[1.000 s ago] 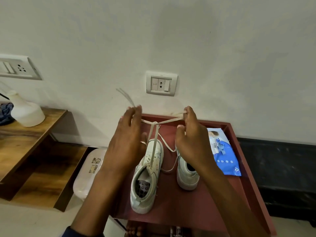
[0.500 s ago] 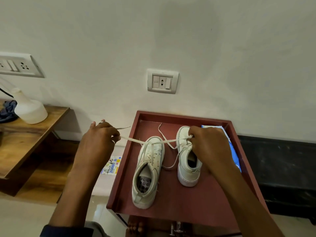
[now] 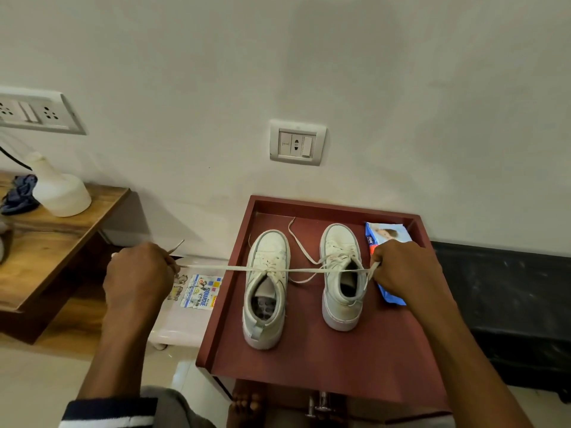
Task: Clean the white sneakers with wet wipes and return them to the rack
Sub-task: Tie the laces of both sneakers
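lace axis: the lace (image 3: pixel 216 267) runs as one taut line from hand to hand, crosswise to the length of both sneakers.
left hand: the left hand (image 3: pixel 139 273) is curled in a fist round one lace end, with a short tip sticking out past its knuckles. it is held out beyond the left rim of the red tray (image 3: pixel 309 372), above a white stool (image 3: pixel 185 322).
right hand: the right hand (image 3: pixel 404 273) pinches the other lace end with curled fingers, and partly covers the wet wipes pack (image 3: pixel 389 237) beneath it.
first sneaker: the first sneaker (image 3: pixel 267 291) stands on the tray between the hands, inward of the left hand. its toe points away from the person, and the lace crosses at its throat.
second sneaker: the second sneaker (image 3: pixel 340 291) stands upright just inward of the right hand. the taut lace passes over its open collar, and its own lace lies loose toward the first sneaker.
nearer hand: the crossing sits about midway between the hands, but the right hand has to reach across the second sneaker to get to it.
judgement: this looks like cinching a lace before tying. the next move likely brings both hands inward along the lace line to the first sneaker's throat.
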Action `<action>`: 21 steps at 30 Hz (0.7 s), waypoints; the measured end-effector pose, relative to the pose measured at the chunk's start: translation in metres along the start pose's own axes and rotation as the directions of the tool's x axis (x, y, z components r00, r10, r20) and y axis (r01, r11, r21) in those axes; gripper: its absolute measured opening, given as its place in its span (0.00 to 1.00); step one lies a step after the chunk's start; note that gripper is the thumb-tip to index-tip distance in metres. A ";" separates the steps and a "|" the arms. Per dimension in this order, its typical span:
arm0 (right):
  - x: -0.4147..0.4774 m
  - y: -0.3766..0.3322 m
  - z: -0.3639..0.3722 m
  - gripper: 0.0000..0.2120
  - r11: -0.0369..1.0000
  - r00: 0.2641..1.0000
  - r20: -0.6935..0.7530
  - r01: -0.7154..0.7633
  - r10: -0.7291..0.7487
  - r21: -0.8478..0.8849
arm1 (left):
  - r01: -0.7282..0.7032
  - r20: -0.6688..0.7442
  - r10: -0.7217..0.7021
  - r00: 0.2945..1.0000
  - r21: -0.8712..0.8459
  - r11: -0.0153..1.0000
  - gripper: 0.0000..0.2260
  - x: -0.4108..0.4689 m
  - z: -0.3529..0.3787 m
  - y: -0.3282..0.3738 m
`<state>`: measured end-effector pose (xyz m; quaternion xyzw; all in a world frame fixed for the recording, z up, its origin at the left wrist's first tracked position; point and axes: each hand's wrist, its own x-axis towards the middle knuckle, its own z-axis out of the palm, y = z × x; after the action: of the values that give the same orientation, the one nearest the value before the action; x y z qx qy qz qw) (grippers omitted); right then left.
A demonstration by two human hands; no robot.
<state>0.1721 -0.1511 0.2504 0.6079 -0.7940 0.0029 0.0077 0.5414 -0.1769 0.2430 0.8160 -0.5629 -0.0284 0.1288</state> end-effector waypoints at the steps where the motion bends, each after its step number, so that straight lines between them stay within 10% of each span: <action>1: 0.000 -0.001 0.001 0.09 1.000 1.000 0.018 -0.007 0.007 0.007 | 0.000 0.006 0.000 1.000 0.012 1.000 0.05 0.001 0.002 -0.001; 16: -0.003 -0.019 -0.015 0.07 0.996 0.986 0.163 0.015 -0.028 0.083 | -0.367 0.174 0.359 0.917 0.014 0.930 0.16 0.001 0.003 0.009; 21: -0.005 -0.046 -0.010 0.10 0.902 0.977 -0.108 0.213 -0.185 0.375 | -0.476 0.095 0.516 0.851 -0.275 0.835 0.13 -0.008 0.005 0.035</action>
<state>0.2179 -0.1578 0.2597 0.6749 -0.7110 0.1788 -0.0838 0.5057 -0.1821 0.2457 0.6145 -0.7564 -0.1297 0.1829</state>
